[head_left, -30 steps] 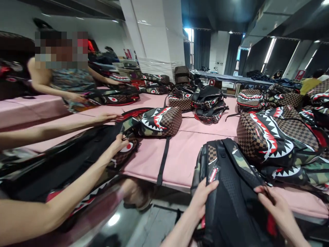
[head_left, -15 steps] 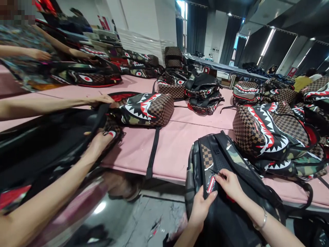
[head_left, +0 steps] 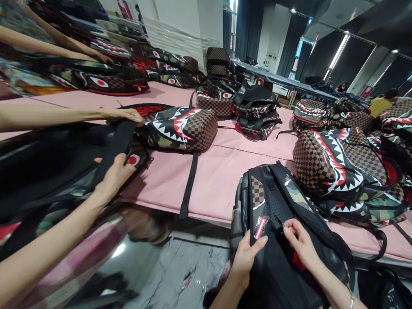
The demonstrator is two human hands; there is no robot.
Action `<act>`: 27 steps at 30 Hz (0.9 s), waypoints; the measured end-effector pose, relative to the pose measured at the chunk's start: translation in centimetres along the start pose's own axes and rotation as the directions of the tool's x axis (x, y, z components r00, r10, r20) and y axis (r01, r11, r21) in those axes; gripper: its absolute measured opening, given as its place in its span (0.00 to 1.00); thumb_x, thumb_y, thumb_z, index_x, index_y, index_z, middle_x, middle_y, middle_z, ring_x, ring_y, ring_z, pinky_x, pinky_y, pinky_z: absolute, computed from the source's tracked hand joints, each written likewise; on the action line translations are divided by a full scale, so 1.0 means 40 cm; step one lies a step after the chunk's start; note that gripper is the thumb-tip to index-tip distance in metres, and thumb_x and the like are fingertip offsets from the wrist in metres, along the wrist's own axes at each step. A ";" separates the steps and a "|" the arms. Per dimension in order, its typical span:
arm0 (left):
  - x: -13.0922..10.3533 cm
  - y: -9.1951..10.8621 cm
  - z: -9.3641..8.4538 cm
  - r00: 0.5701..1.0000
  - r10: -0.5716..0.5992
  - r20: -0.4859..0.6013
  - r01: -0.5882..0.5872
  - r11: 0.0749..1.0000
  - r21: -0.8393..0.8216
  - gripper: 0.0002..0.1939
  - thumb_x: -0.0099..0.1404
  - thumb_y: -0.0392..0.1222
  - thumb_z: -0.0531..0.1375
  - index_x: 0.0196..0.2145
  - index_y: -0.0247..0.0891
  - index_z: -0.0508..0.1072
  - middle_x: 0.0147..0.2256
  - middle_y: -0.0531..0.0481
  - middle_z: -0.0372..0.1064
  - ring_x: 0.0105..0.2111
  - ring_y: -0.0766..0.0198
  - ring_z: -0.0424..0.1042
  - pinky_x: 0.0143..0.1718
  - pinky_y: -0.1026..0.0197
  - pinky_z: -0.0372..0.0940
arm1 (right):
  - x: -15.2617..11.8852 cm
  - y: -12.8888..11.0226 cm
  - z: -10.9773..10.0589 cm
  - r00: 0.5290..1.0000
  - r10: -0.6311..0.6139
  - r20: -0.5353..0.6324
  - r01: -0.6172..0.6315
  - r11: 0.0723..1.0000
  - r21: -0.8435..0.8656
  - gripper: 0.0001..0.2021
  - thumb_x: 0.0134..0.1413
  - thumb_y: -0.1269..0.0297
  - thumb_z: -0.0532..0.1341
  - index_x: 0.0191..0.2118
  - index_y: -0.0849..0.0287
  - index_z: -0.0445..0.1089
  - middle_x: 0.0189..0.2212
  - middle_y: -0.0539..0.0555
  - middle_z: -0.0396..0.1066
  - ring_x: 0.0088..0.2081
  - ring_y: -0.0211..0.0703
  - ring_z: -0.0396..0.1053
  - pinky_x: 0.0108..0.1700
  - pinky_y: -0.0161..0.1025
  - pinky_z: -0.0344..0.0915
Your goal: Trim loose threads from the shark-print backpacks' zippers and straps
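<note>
A black backpack (head_left: pixel 273 201) with checkered and camouflage patches leans against the table edge, its strap side facing up. Round a shoulder strap closes my left hand (head_left: pixel 245 259), thumb on top. Just above that thumb lies a small tag in clear plastic (head_left: pixel 260 228), red and white. My right hand (head_left: pixel 299 240) is pinched over the back panel; a tiny dark thing shows at its fingertips, too small to name. A bit of red (head_left: pixel 298 261) appears beneath that hand.
Backpacks with shark-mouth prints (head_left: pixel 334 163) are piled on the pink table (head_left: pixel 222 180) at right. Another backpack (head_left: pixel 183 126) lies left of centre, its strap hanging over the edge. At left, a co-worker's hands (head_left: pixel 117 174) handle a black bag. Another person works behind.
My right hand has moved right and slightly down, away from the tag. My left hand stays by the strap. The co-worker's lower hand has shifted slightly left.
</note>
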State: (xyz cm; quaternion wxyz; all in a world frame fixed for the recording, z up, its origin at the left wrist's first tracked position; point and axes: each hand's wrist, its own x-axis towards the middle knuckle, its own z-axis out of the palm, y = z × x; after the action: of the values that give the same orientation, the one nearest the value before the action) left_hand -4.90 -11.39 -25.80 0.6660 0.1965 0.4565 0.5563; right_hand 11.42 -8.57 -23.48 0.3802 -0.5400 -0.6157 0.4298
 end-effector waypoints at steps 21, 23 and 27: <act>0.003 0.006 -0.004 1.000 -0.001 0.027 0.001 1.000 0.001 0.26 0.42 0.45 0.67 0.41 0.34 0.72 0.36 0.46 0.74 0.38 0.54 0.71 0.44 0.56 0.63 | 0.044 -0.031 0.007 0.993 -0.082 0.082 0.093 0.986 -0.140 0.13 0.50 0.54 0.58 0.25 0.59 0.62 0.19 0.47 0.60 0.23 0.35 0.56 0.26 0.32 0.54; 0.006 0.009 -0.012 0.999 0.001 0.037 -0.001 1.000 0.015 0.27 0.42 0.45 0.67 0.41 0.34 0.72 0.36 0.45 0.74 0.38 0.54 0.71 0.44 0.55 0.62 | 0.050 -0.028 -0.004 0.990 -0.041 0.136 0.055 0.993 -0.104 0.13 0.49 0.53 0.59 0.26 0.59 0.62 0.18 0.46 0.57 0.21 0.34 0.54 0.24 0.32 0.52; 0.006 0.013 -0.023 0.998 0.001 0.059 -0.003 1.000 0.030 0.28 0.43 0.46 0.67 0.43 0.34 0.72 0.38 0.44 0.73 0.39 0.53 0.70 0.44 0.54 0.62 | 0.060 -0.044 -0.011 0.975 -0.025 0.220 0.043 0.996 -0.080 0.12 0.48 0.56 0.61 0.27 0.59 0.62 0.19 0.45 0.58 0.22 0.33 0.55 0.25 0.30 0.53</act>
State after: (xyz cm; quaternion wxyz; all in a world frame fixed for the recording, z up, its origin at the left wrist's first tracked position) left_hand -5.98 -11.24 -25.96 0.6756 0.2232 0.4446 0.5442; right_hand 10.93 -6.21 -21.68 0.2944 -0.4943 -0.6805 0.4537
